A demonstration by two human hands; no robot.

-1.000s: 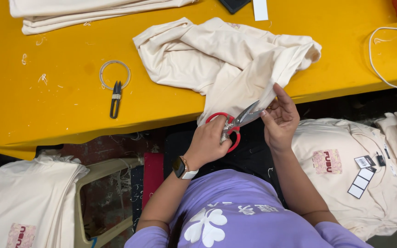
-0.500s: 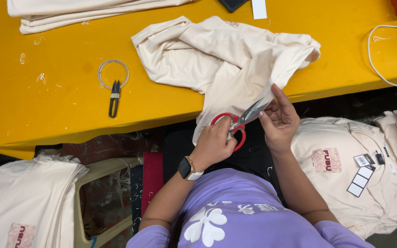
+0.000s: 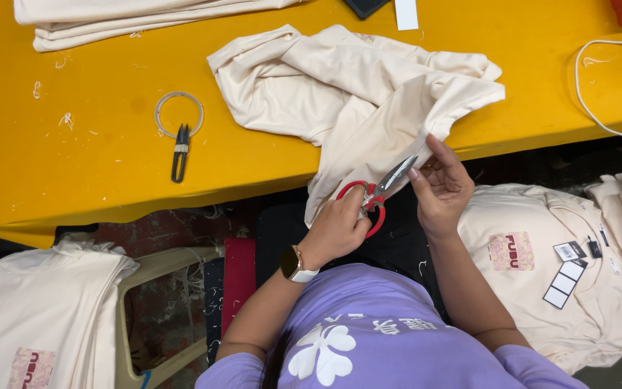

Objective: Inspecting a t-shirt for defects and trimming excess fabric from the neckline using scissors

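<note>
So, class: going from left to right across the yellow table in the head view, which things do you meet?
Folded cream cloth stack → thread snips with a ring → crumpled cream garment → white cable. The left hand holds red-handled scissors and the right hand holds the garment's edge.

- Red-handled scissors (image 3: pixel 377 194): steel blades slightly parted, tips pointing up and to the right toward the cloth's hanging edge; held off the tabletop, just below its front edge.
- Cream garment (image 3: pixel 358 97): soft, crumpled and bunched, lying on the yellow tabletop (image 3: pixel 95 166), with one fold draped over the front edge and hanging down beside the scissor blades.
</note>
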